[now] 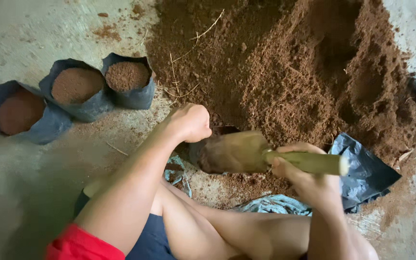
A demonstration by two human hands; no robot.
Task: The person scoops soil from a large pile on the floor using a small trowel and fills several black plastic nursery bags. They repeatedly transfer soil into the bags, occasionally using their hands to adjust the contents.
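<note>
Three small black plastic bags (75, 86) already stand full of brown soil on the grey floor to the left, side by side. A fourth bag is being filled now, and a big heap of brown soil (294, 72) is left. The right hand (299, 175) has its fingers wrapped tight around the green handle of a muddy scoop (234, 153). The left hand (188, 123) is curled shut, probably on the rim of the open bag (193, 151), which is mostly hidden under the scoop, just in front of the knees.

Three filled bags (75, 91) stood at upper left, the soil heap (290, 67) upper right (empty bags (367, 171) lay below it).
</note>
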